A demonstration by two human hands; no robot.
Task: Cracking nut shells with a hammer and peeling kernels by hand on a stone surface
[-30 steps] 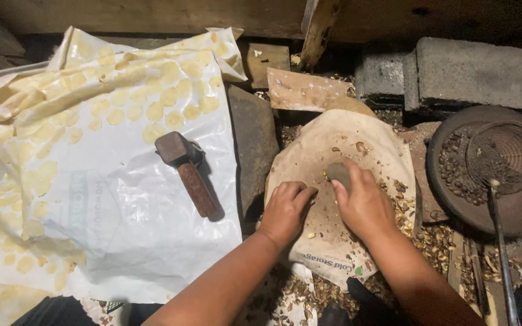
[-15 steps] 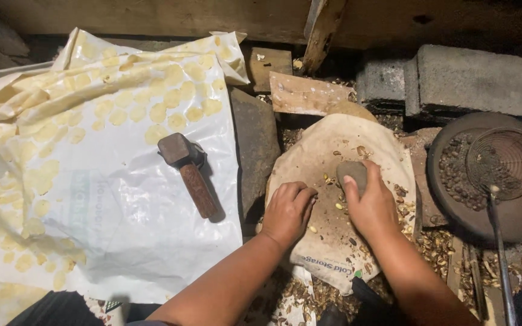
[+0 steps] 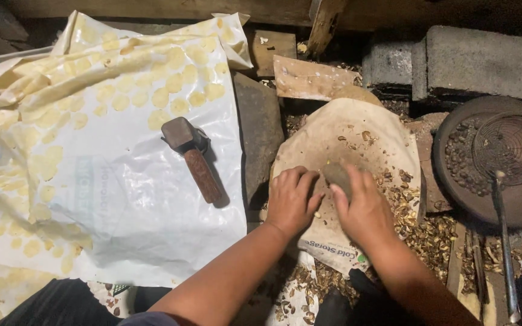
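At centre frame, the right hand (image 3: 364, 211) wraps its grip around a grey stone (image 3: 337, 175), pressed on a tan sack (image 3: 357, 130) strewn with shell bits. The left hand (image 3: 291, 198) lies just beside it, fingers curled loose, empty. A hammer (image 3: 191, 154) rests on the white plastic sheet (image 3: 122, 199), centre-left.

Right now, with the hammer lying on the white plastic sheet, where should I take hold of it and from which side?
Probably the brown wooden handle of the hammer, near its lower end. It lies flat and uncovered, slanting toward you, with the metal head at the far end. Come from above with the left hand, which is nearer.
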